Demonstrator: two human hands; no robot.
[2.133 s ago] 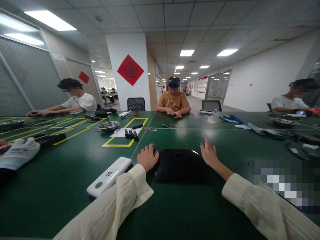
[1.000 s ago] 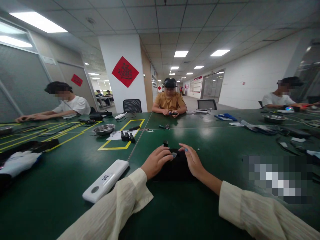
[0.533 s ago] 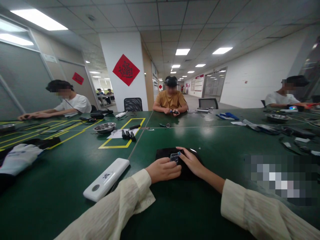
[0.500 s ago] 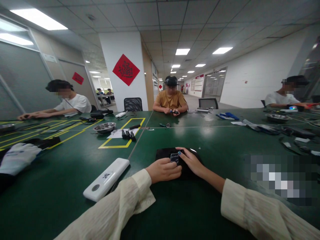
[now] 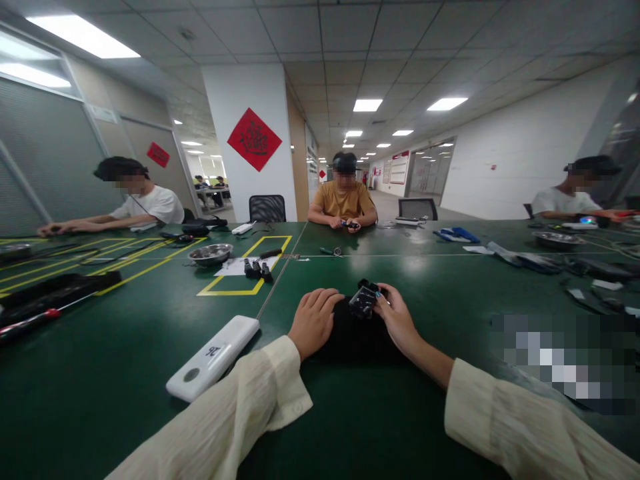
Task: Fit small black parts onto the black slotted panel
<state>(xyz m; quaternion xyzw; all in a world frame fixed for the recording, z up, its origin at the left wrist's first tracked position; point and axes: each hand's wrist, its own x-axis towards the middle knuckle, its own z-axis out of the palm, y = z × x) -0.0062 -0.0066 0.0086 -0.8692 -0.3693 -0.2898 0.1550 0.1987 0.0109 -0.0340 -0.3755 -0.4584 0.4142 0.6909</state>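
A black flat pouch (image 5: 356,340) lies on the green table (image 5: 125,347) right in front of me. My left hand (image 5: 314,320) rests palm down on the pouch's left part, fingers together and curled a little over its far edge. My right hand (image 5: 395,317) is closed on a small black part (image 5: 364,300) and holds it lifted just above the pouch's far edge. Cream sleeves cover both my forearms.
A white power bank (image 5: 215,357) lies to my left. Farther off are a metal bowl (image 5: 213,253), small black parts (image 5: 255,269) in a yellow-taped box, and tools at the right (image 5: 530,261). Three people sit around the table; a red-handled tool (image 5: 25,321) lies at far left.
My right hand has lifted the small black part up off the pouch. My left hand slid from beside that part onto the pouch's left side. The white-gloved hand at far left is gone.
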